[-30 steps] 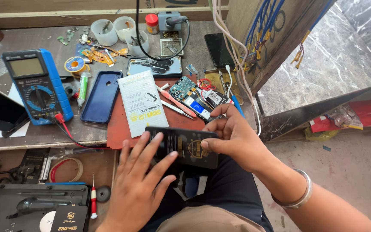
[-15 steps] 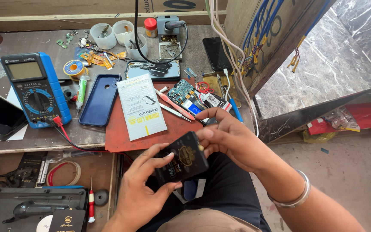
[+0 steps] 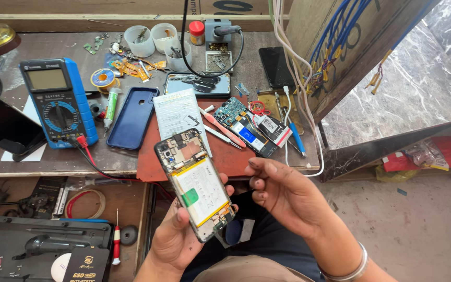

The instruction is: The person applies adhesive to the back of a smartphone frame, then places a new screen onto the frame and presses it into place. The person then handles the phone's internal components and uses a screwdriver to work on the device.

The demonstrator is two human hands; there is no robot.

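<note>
My left hand [image 3: 176,237] holds an opened phone [image 3: 194,183] from below, its back off and its battery and circuit boards facing up. It hangs over my lap, just in front of the bench edge. To the right of the phone, my right hand [image 3: 283,196] hovers with fingers loosely curled, holding nothing and not touching it. A bangle circles my right wrist.
On the bench: a red work mat [image 3: 225,151], a blue multimeter [image 3: 58,102] with red and black leads, a blue phone case [image 3: 131,117], a white booklet [image 3: 178,112], a loose circuit board [image 3: 244,125], tweezers, small cups, a soldering stand [image 3: 217,44]. A black tool case [image 3: 37,248] sits low left.
The phone turned over from its dark side to the open side with the battery. My right hand let go and drew off to the right; my left hand now holds it alone.
</note>
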